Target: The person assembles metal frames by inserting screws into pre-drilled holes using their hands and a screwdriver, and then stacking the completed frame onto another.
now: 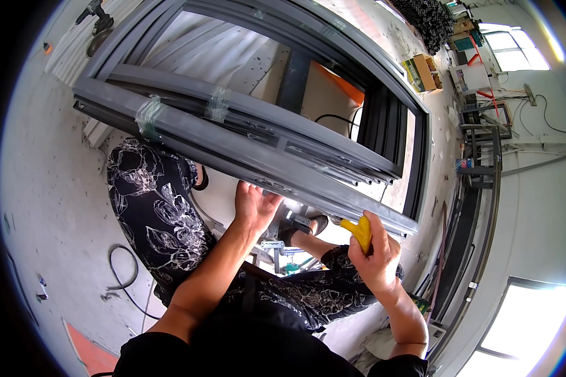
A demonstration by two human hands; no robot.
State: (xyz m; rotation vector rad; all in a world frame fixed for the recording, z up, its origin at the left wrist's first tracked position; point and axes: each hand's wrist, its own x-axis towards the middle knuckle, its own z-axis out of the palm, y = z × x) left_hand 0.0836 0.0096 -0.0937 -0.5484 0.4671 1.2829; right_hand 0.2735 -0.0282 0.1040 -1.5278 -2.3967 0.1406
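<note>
A grey metal window frame (229, 139) with several nested bars lies tilted across the space in front of me. Clear tape (149, 117) wraps its near bar at the left, and more tape (218, 104) binds the bar behind. My left hand (256, 207) is closed at the underside of the near bar, its fingertips against the metal and partly hidden. Near the bar's right end, my right hand (375, 254) is wrapped round a small yellow tool (361, 234). The tool's narrow end points left, just below the bar; its exact kind is unclear.
A cordless power tool (99, 22) lies at the far left. A black cable (132, 270) curls on the floor at left. An open cardboard box (423, 74) sits beyond the frame. Long metal profiles (468, 251) rest along the right wall. A metal stand (271, 245) shows between my legs.
</note>
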